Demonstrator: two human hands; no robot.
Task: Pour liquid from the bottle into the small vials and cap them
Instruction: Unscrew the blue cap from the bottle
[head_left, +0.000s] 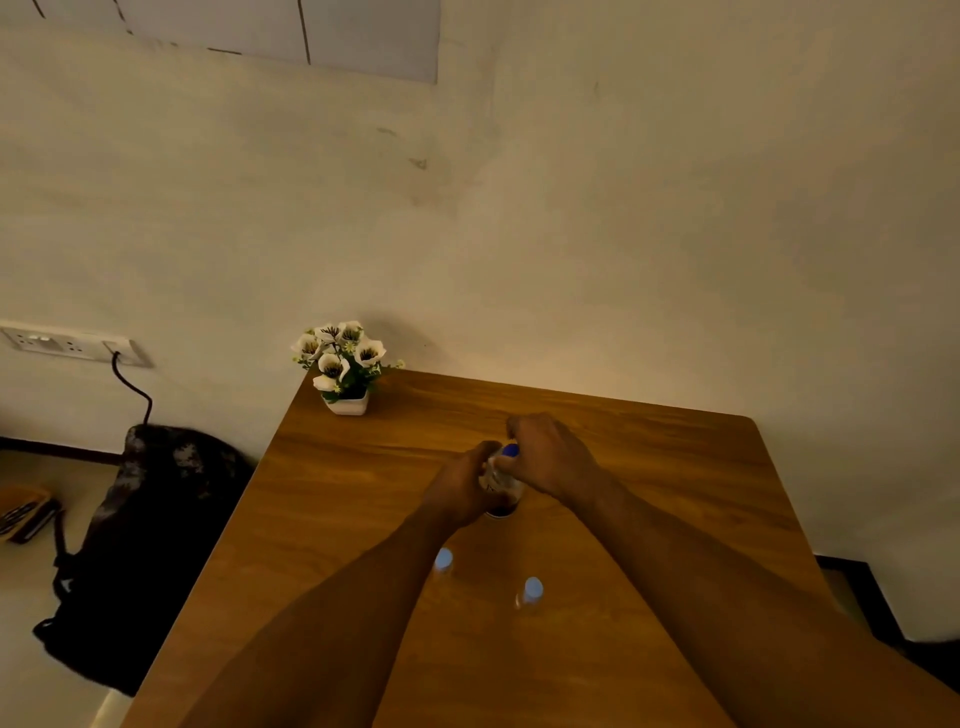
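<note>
A clear bottle (503, 488) with dark liquid in its lower part stands upright in the middle of the wooden table (675, 467). My left hand (462, 488) is wrapped around its body. My right hand (550, 457) closes over its blue cap (511, 450) from the right. Closer to me stand two small clear vials with pale caps, one (443, 560) beside my left forearm and one (531, 592) between my forearms. Neither hand touches the vials.
A small white pot of white flowers (344, 366) sits at the table's far left corner against the wall. A dark bag (150, 530) lies on the floor to the left, below a wall socket with a black cable (132, 384).
</note>
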